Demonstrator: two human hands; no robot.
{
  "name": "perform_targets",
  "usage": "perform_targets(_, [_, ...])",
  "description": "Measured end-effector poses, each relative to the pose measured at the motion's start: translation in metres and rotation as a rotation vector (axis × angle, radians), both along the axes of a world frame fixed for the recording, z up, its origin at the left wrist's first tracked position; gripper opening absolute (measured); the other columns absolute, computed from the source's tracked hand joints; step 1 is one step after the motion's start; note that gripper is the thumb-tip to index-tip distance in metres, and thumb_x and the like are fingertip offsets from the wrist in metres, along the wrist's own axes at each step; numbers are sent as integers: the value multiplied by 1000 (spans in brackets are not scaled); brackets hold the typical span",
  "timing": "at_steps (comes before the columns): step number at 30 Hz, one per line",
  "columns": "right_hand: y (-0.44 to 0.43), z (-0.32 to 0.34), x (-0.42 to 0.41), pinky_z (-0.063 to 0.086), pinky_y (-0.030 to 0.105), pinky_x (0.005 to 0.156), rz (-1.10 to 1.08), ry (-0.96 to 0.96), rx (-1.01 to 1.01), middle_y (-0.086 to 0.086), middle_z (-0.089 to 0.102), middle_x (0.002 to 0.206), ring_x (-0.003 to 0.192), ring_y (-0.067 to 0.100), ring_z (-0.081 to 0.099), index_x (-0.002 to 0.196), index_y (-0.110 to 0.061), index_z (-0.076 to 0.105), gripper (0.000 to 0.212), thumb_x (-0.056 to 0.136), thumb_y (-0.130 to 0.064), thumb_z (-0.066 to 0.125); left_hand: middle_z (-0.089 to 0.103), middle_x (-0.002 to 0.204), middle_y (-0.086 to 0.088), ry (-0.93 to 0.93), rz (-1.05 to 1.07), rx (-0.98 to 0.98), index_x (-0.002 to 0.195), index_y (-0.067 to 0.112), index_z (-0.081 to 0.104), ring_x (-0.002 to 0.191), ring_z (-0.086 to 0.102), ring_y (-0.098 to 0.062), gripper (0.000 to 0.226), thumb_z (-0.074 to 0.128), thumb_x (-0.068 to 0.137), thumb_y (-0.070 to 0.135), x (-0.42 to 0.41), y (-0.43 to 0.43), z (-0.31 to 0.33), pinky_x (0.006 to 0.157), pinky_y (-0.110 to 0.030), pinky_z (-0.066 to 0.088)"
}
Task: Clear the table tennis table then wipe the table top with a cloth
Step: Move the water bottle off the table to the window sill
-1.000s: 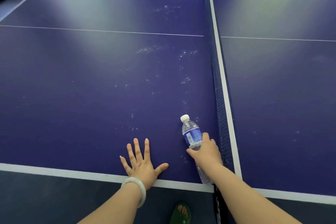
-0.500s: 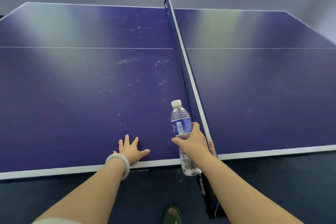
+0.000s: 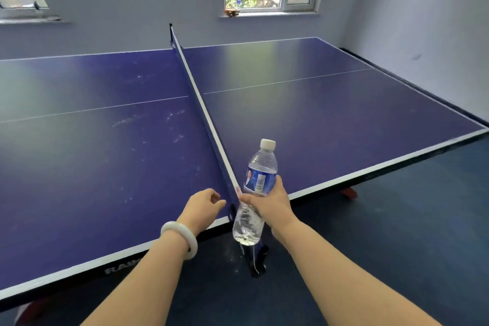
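The blue table tennis table (image 3: 111, 167) fills the view, with its net (image 3: 203, 116) running away from me down the middle. My right hand (image 3: 270, 202) grips a clear water bottle (image 3: 259, 174) with a white cap and blue label, held upright in the air at the near end of the net, over the table's edge. My left hand (image 3: 199, 206), with a white bangle on the wrist, hovers just left of the net post with its fingers curled and nothing in it. White specks and smears dot the left half of the table top.
The far window sill (image 3: 264, 12) carries another small bottle (image 3: 238, 1) and an orange object. A wall stands close along the table's right end. Dark blue floor (image 3: 397, 233) lies in front of the table, and the net clamp (image 3: 255, 259) hangs below the near edge.
My right hand has lifted the bottle off the table and drawn it back over the near edge. My left hand left the table top and curled shut. My view rose and turned right.
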State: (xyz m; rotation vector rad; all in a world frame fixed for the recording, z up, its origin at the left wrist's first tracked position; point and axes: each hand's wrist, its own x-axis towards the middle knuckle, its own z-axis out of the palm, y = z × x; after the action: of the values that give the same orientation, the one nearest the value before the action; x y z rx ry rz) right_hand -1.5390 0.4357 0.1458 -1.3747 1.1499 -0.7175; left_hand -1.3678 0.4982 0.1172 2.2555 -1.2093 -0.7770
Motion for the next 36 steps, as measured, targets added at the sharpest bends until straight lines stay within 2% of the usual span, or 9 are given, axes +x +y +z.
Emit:
perform_targets(4, [-25,10,-50,50,13,66,-9,-24,-76,-6,66,98,85,5,66,104,-32,49,61,64,-12,91,65,110,-1,-37,-43,-20,113,13,63,93,56,-14,23,58,96,28,-49,-37,16,78,-24,40])
perform_targets(8, [-67,16,-132,48,9,64,6,18,-150,-11,64,99,88,2,65,102,-35,46,61,65,-13,90,64,115,-2,-81,-78,-12,117,13,62,104,59,-19,26,58,96,28,-118,-83,22,87,-27,44])
perform_targets(14, [-134,15,-300,45,8,73,-65,66,-147,-14,63,103,94,-1,62,102,-36,45,63,65,-9,89,65,113,0,-63,-182,6,116,14,62,101,59,-16,26,60,95,29,-276,-166,18,80,-23,41])
perform_targets(19, [-190,12,-438,43,8,69,-172,119,-131,-14,62,103,92,-1,60,104,-35,43,62,68,-10,86,65,117,-1,-29,-290,-6,121,13,61,95,53,-10,29,61,95,28,-408,-239,17,82,-20,38])
perform_targets(23, [-235,10,-523,44,13,69,-291,149,-112,-15,62,99,88,0,60,110,-31,43,63,68,-11,86,64,120,-1,-33,-391,28,122,13,60,108,58,-16,30,60,96,28,-486,-295,19,87,-21,40])
perform_targets(26, [-275,8,-577,45,20,71,-399,140,-94,-12,63,99,88,3,61,110,-30,44,63,67,-13,87,65,118,-2,-67,-455,43,118,13,60,107,59,-19,27,60,95,28,-536,-349,18,89,-25,43])
perform_targets(29, [-323,3,-627,44,17,67,-494,127,-89,-13,63,98,87,2,61,105,-33,43,63,65,-13,87,65,117,-2,-64,-515,41,115,15,61,99,57,-16,25,61,95,28,-587,-411,14,86,-25,43])
perform_targets(33, [-400,3,-693,44,18,69,-576,140,-102,-12,62,101,90,3,60,111,-30,44,66,66,-13,88,63,121,-3,-30,-602,2,126,12,57,108,59,-18,34,59,96,28,-661,-510,9,89,-25,44])
perform_targets(36, [-457,9,-740,44,19,69,-631,165,-79,-12,61,102,92,6,61,114,-29,43,68,67,-11,88,60,117,-1,22,-641,-8,132,15,52,101,58,-17,39,59,96,30,-715,-580,20,84,-25,45])
